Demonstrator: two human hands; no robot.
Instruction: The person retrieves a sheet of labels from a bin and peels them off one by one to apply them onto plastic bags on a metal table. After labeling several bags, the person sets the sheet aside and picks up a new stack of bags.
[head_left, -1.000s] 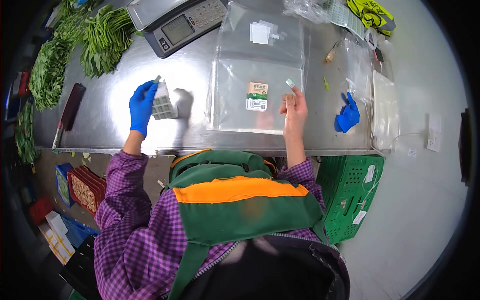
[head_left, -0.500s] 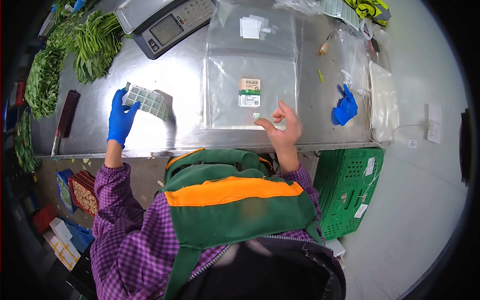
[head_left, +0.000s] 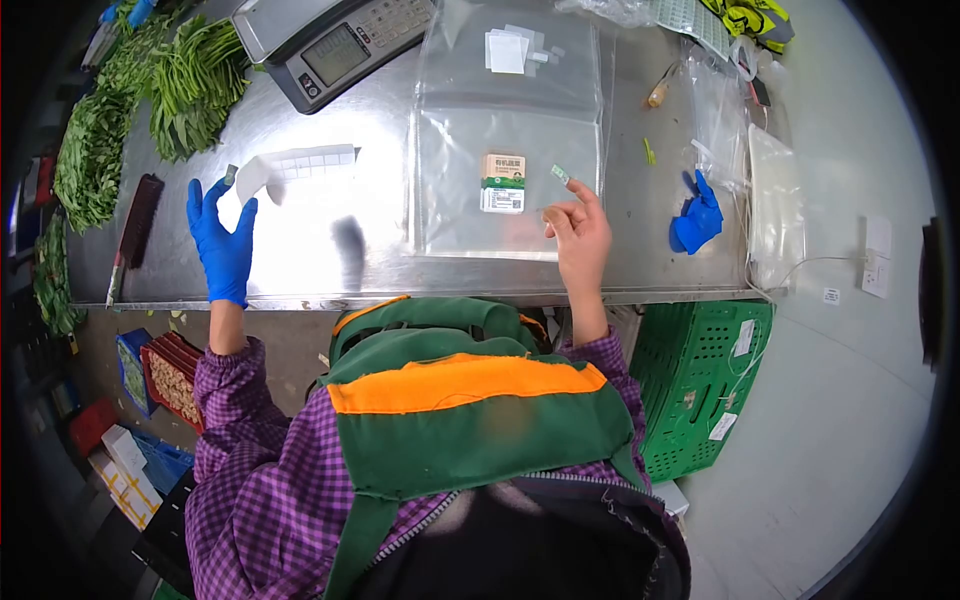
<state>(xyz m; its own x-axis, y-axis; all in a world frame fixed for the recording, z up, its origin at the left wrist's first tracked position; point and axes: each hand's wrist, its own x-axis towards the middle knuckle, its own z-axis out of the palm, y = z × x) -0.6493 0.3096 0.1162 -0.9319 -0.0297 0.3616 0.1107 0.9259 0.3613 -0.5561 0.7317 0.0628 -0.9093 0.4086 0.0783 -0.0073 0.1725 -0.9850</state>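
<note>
My left hand (head_left: 222, 245), in a blue glove, has its thumb and index finger at the curled left end of a sticker sheet (head_left: 315, 162). The sheet's pale, gridded side shows, and its shadow falls apart from it on the metal table. A small green patch shows by the index fingertip. My right hand (head_left: 580, 235) is bare, with a small green-and-white sticker (head_left: 561, 175) at its index fingertip and the other fingers curled. Beneath it lies a clear plastic bag (head_left: 460, 225). A green-and-tan printed label (head_left: 503, 183) lies on the bag, left of my right hand.
A weighing scale (head_left: 335, 55) stands at the back, beside bundles of leafy greens (head_left: 195, 90). A brush (head_left: 135, 225) lies at the left. White paper squares (head_left: 507, 51) rest on the bag. To the right lies a blue glove (head_left: 697, 215); green crates (head_left: 690, 390) stand below the table edge.
The sticker sheet has swung up and turned from its green side to its pale side. My right hand has lifted away with the small sticker, which was by its thumb.
</note>
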